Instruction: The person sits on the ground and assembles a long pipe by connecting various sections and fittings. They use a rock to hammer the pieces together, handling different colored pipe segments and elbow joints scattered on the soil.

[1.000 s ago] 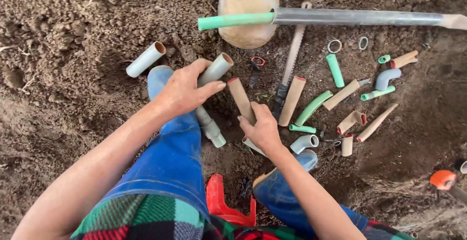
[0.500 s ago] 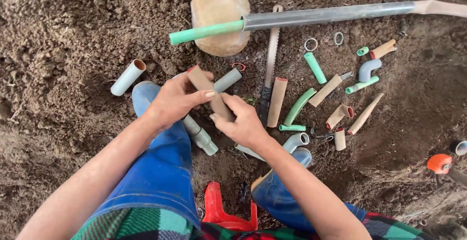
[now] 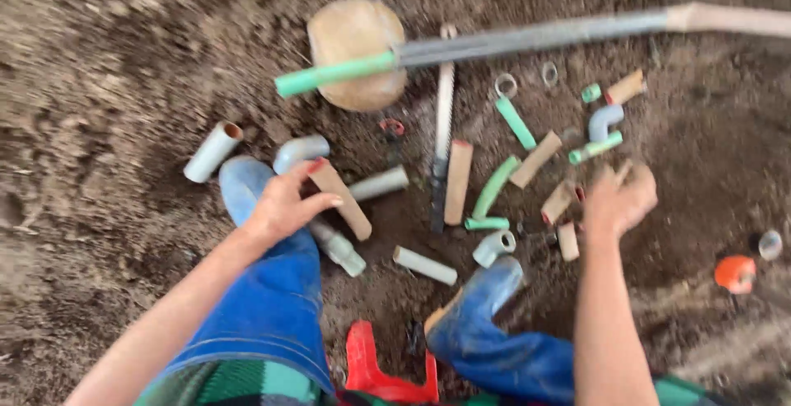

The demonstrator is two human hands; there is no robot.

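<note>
Brown pipe piece (image 3: pixel 339 200) now rests in the left hand (image 3: pixel 284 206) alone; the right hand (image 3: pixel 620 200) has let go, reaching open-fingered toward scattered fittings far right.

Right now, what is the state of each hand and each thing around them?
Left hand: holds a tan pipe piece, fingers closed on it.
Tan pipe piece: held, tilted above the soil.
Right hand: blurred, over small pipe pieces; grip unclear.
Long pipe: lying across the stone.
Stone: resting on the soil.
Saw: lying flat.
Grey pipe piece: lying apart at the left, its end open.
</note>
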